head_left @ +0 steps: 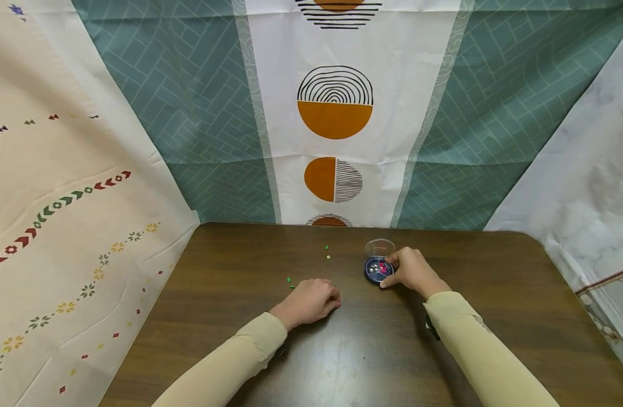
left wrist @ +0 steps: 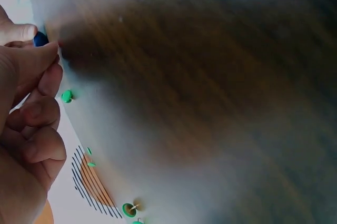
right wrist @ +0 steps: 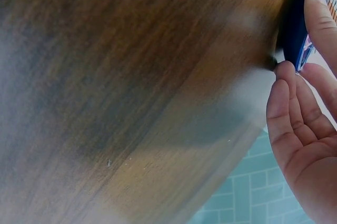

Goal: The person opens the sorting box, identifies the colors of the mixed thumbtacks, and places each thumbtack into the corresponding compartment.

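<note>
My right hand [head_left: 414, 272] grips a small round dark-blue case [head_left: 371, 275] by its right side, thumb at the near edge and fingers at the far edge. Its clear lid [head_left: 380, 247] stands raised at the back. Pink and silver pieces lie in the case's compartments. In the right wrist view the case [right wrist: 295, 32] appears edge-on beside the fingers. My left hand [head_left: 310, 301] is low over the table to the left, thumb and forefinger pinched together. A speck of red shows at those fingertips [left wrist: 51, 48]; the small red piece there is mostly hidden.
Several green thumbtacks lie loose on the brown wooden table [head_left: 469, 316]. One green thumbtack [head_left: 328, 257] is toward the back, another green thumbtack [head_left: 289, 280] beyond the left hand; a green thumbtack [left wrist: 129, 210] shows its metal pin. A patterned curtain [head_left: 337, 124] hangs behind the table.
</note>
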`<state>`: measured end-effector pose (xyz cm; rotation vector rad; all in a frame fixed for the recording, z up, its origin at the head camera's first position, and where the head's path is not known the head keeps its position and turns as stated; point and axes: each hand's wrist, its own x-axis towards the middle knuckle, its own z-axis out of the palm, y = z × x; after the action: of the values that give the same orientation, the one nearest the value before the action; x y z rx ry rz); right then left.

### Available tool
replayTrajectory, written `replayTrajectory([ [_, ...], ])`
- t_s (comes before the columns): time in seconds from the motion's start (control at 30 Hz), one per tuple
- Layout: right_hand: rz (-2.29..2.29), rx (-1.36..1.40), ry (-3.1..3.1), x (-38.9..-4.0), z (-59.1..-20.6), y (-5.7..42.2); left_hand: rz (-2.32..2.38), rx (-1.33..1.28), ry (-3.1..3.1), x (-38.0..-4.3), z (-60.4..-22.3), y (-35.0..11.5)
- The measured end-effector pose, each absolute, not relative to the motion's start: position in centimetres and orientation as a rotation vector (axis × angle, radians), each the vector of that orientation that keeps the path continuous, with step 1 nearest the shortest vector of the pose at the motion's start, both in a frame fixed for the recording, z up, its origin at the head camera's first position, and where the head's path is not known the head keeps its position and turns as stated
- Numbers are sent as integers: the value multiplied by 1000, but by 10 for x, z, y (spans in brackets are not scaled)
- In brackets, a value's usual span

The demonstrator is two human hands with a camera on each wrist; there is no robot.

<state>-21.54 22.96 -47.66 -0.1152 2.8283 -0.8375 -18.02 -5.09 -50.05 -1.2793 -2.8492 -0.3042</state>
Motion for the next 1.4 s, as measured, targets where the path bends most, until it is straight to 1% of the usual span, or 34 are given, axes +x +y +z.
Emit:
replayTrajectory([
  [0.77, -830, -108, 2834, -219, -479, 232, -828, -863, -2810, -202, -472, -46],
  [1.07, -836, -109, 2839, -217, -479, 231, -1021, -801, -2768, -209, -470, -34],
  [1.4, -781, -190, 2891, -218, -477, 229, -962, -772, -2784, -217, -466, -11],
])
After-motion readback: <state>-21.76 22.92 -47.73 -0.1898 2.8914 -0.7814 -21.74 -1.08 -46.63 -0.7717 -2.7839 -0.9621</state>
